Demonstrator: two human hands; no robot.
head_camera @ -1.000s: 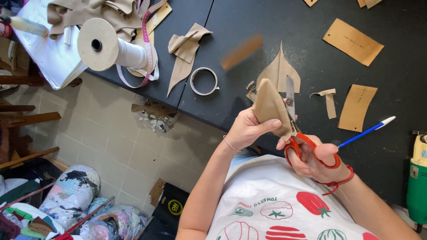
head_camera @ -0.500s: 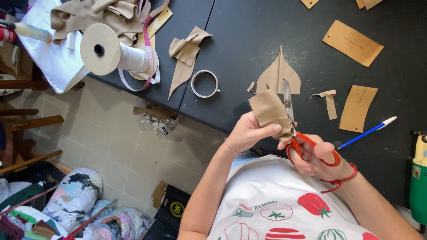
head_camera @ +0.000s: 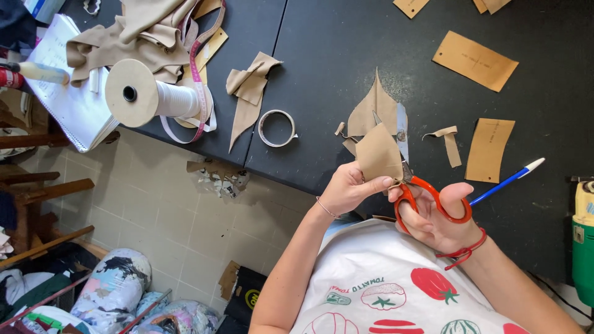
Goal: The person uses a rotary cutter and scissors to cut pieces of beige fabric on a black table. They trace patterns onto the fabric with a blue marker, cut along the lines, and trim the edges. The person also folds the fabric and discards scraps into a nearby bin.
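My left hand [head_camera: 348, 187] pinches a small tan fabric piece [head_camera: 377, 154] held up over the edge of the black table [head_camera: 346, 55]. My right hand [head_camera: 436, 213] grips red-handled scissors [head_camera: 416, 182], whose blades reach up beside and behind the fabric piece. A larger pointed tan fabric scrap [head_camera: 372, 108] lies on the table just beyond the blades. A red cord sits around my right wrist.
On the table lie a blue pen [head_camera: 506, 181], tan cardboard pattern pieces [head_camera: 474, 60], a tape ring [head_camera: 276, 128], folded tan scraps [head_camera: 249, 83], a white ribbon spool [head_camera: 148, 96] with a measuring tape, and a notebook [head_camera: 68, 105]. A green machine [head_camera: 581, 247] stands at the right edge. Fabric scraps litter the tiled floor.
The fabric piece has been turned in my left hand and now shows a broader face. The scissors have stayed at its right edge, with both hands nearly in place.
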